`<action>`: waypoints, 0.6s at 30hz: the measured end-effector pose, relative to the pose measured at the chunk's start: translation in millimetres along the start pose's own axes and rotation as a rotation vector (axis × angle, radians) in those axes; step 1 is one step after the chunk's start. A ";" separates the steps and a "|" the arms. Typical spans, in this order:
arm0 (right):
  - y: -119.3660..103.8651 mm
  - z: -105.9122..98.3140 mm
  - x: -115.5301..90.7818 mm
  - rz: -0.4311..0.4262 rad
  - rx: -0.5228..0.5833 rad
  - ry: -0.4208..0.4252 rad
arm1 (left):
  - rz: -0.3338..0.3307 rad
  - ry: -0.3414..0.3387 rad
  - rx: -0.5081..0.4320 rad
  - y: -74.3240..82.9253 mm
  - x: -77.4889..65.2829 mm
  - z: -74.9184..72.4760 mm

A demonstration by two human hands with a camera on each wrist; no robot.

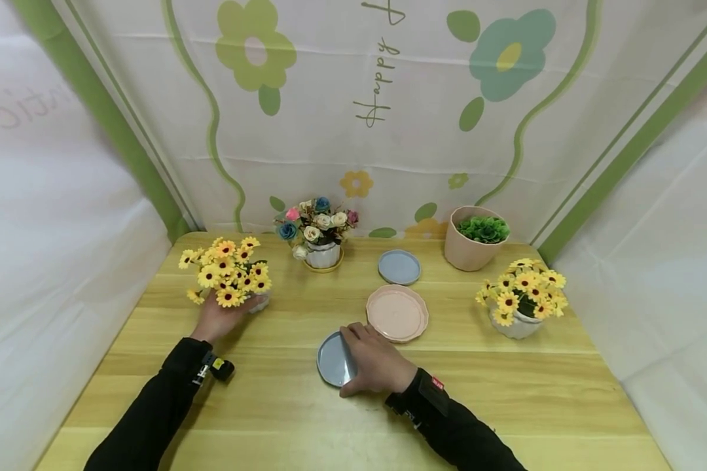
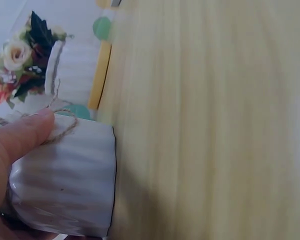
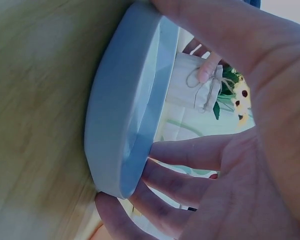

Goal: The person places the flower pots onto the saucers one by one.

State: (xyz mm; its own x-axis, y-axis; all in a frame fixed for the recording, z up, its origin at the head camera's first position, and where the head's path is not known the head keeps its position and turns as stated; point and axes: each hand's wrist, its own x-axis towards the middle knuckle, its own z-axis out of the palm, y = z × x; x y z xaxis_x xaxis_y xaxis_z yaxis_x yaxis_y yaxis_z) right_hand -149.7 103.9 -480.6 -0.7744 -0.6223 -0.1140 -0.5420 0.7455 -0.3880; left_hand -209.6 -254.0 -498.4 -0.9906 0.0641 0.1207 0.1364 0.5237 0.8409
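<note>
My left hand [image 1: 219, 320] grips a white fluted pot [image 2: 70, 170] of yellow daisy-like artificial flowers [image 1: 226, 271] at the table's left side. In the left wrist view the thumb [image 2: 27, 132] lies along the pot's upper side, by a twine bow; the pot's base is close to the wood. Toward the front middle, my right hand [image 1: 383, 363] holds a round blue-grey plant saucer [image 1: 332, 361] by its edge. The right wrist view shows its raised rim, with the thumb at one side and the fingers [image 3: 185, 152] at the other.
Behind the right hand lie a scalloped pink saucer [image 1: 397, 314] and another blue-grey saucer [image 1: 399, 267]. At the back stand a pot of mixed roses [image 1: 323, 254] on a yellow saucer and a pink planter [image 1: 468, 252] with greenery. Another yellow-flowered pot [image 1: 517, 325] stands at right.
</note>
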 end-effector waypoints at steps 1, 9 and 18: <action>0.0 -0.3 0.0 0.001 0.004 0.000 | 0.006 -0.009 -0.008 1.3 -1.7 1.0; 0.0 -1.5 0.0 0.005 0.015 0.006 | 0.004 -0.020 -0.025 10.2 -17.1 9.8; 0.8 -2.7 1.0 0.004 0.015 0.008 | 0.015 -0.025 0.023 19.5 -28.9 24.4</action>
State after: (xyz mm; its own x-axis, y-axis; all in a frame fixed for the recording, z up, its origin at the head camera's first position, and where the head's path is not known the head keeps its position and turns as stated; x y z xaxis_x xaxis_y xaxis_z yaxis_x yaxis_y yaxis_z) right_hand -151.8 104.5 -478.5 -0.7789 -0.6178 -0.1084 -0.5344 0.7441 -0.4010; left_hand -178.5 -224.9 -498.3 -0.9884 0.0938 0.1198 0.1516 0.5421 0.8266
